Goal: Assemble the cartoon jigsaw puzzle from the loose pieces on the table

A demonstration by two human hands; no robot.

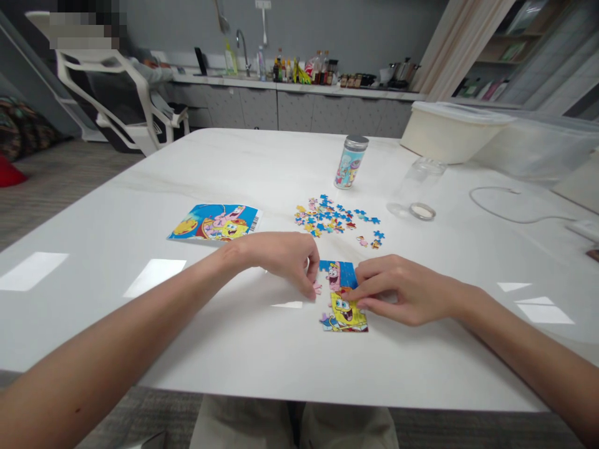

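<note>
A partly joined jigsaw puzzle with a yellow cartoon face and blue background lies flat near the table's front edge. My left hand pinches a small pink puzzle piece just left of the joined part. Resting on the puzzle's right side, my right hand has its fingers stretched out, the index fingertip pressing on the picture. Beyond the hands lies a heap of loose puzzle pieces, mostly blue. A printed picture sheet with the same cartoon figures lies left of the heap.
A cartoon-printed can with a metal lid stands behind the heap. To its right are a clear jar, a round lid, a cable and plastic boxes. A person sits by the white chair at the back left.
</note>
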